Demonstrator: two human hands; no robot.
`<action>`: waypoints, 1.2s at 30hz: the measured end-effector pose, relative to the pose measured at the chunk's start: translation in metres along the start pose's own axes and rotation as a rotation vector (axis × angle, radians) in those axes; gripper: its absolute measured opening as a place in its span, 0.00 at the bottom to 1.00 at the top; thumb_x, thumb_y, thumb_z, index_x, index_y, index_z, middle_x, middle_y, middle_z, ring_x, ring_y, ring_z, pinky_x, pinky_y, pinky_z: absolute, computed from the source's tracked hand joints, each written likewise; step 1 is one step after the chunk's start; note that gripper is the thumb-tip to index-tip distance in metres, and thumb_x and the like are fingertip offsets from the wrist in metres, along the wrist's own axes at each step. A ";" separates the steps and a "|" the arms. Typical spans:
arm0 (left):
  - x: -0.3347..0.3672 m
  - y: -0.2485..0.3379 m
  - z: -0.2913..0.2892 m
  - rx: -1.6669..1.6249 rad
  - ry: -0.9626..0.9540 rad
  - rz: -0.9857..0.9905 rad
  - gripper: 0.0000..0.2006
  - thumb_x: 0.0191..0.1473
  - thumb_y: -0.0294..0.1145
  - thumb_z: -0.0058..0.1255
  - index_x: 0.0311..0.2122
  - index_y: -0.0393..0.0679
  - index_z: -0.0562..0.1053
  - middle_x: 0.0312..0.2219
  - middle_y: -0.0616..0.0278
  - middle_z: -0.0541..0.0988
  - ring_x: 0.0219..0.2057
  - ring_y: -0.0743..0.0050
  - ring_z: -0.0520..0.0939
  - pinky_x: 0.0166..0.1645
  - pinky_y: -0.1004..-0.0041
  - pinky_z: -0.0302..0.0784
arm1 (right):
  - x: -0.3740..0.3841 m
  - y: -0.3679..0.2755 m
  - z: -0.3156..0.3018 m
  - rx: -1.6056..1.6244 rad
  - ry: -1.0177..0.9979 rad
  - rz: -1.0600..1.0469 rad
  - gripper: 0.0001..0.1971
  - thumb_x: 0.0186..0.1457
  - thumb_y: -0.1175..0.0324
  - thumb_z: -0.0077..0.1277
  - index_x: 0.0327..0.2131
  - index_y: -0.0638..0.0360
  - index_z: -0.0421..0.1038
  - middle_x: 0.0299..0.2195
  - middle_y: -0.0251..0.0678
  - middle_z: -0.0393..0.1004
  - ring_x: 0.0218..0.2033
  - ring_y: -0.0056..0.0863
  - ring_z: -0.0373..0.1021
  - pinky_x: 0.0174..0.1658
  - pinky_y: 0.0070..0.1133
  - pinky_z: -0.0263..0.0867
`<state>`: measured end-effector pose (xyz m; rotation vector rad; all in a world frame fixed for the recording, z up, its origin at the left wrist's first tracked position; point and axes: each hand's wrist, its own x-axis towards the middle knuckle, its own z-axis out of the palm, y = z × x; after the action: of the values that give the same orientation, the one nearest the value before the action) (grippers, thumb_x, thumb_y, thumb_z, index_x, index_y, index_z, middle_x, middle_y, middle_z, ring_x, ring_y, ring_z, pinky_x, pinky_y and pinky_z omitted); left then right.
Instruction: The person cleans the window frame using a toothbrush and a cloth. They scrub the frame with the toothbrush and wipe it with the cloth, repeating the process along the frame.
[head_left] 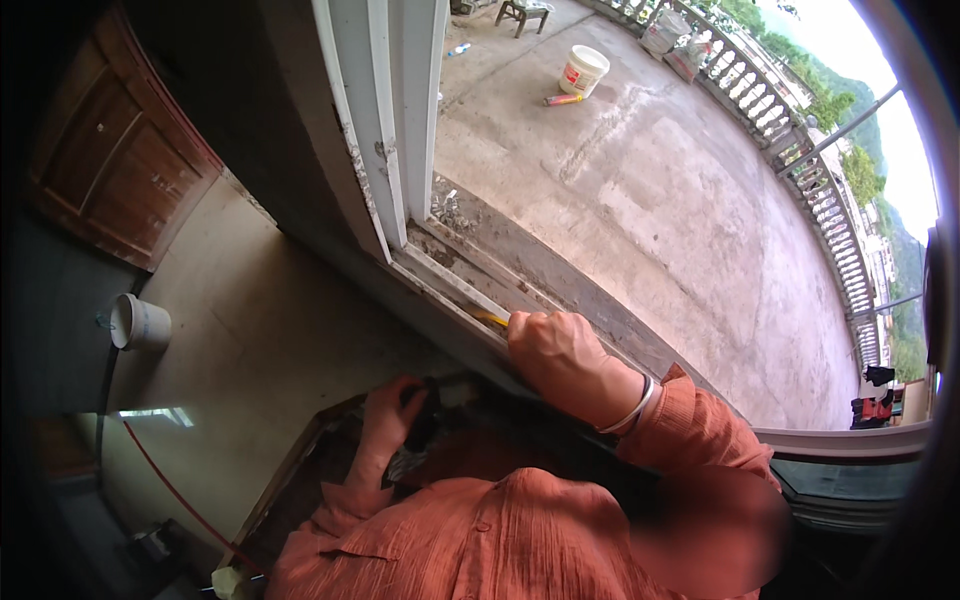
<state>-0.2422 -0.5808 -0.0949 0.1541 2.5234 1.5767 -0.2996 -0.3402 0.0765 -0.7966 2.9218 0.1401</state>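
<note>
My right hand (562, 358) is closed in a fist over the window sill. Out of its thumb side pokes a thin tool with a yellow part (497, 321); its brownish tip lies along the dirty sill track (450, 284), and the fist hides the rest. Lower down on the indoor side, my left hand (385, 418) has its fingers curled at a dark object (423, 408), whose kind I cannot make out in the shade. The white window frame (395, 120) rises from the sill beyond both hands.
Outside, a white bucket (585, 72) stands on the concrete terrace beside a red and yellow tube (563, 100). A small stool (523, 14) and a balustrade (750, 95) are farther off. Indoors are a white bucket (142, 323), a wooden door (120, 140) and a red hose (180, 492).
</note>
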 end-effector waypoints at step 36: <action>-0.029 -0.011 0.004 0.082 0.117 -0.146 0.07 0.51 0.27 0.58 0.36 0.38 0.77 0.25 0.54 0.80 0.27 0.67 0.81 0.33 0.70 0.74 | 0.036 -0.010 0.017 0.239 0.208 -0.226 0.05 0.50 0.71 0.49 0.27 0.63 0.70 0.18 0.42 0.74 0.20 0.37 0.75 0.22 0.29 0.69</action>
<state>-0.2134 -0.5868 -0.1043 -0.1143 2.6213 1.4681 -0.3236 -0.3647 0.0544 -1.1490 2.9260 -0.3235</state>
